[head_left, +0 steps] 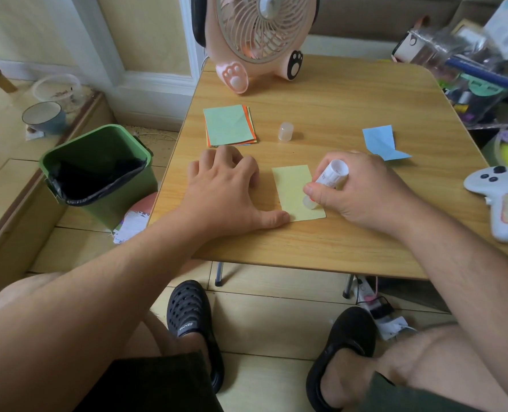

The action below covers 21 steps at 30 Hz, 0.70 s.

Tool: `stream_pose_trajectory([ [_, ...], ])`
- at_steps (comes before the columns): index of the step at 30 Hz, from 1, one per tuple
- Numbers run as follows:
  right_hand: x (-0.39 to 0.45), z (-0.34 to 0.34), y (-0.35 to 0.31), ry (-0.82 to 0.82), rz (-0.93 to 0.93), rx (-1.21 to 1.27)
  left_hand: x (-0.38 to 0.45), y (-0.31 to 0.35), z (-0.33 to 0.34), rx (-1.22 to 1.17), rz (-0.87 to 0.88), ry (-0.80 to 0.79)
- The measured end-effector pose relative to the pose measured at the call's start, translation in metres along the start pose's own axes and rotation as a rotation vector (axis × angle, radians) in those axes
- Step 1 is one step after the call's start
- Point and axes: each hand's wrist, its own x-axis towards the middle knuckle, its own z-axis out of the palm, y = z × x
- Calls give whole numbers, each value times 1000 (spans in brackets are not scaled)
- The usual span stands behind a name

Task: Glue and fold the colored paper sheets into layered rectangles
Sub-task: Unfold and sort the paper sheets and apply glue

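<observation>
On the wooden table [321, 248], your left hand [226, 185] lies spread with fingers relaxed, thumb touching the yellow paper [294, 188]; your right hand [356, 188] grips the glue stick [327, 179], its tip pressed to that sheet's lower right.

A small wooden folding table [321, 242] on pale tiled floor [270, 328] — 1 green lined bin [98, 173] left, pink fan [261, 37] behind, cream wall [38, 28].
</observation>
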Motion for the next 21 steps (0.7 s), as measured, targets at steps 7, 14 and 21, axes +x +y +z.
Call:
stream_pose_trajectory([
  [7,-5,-9,5,22,37,-46,0,0,-1,-12,2,-2],
  [14,-5,-8,5,58,46,-39,0,0,-1,-15,3,-6],
  [21,-2,-3,-5,129,-4,12,-1,-1,1,-19,14,3],
])
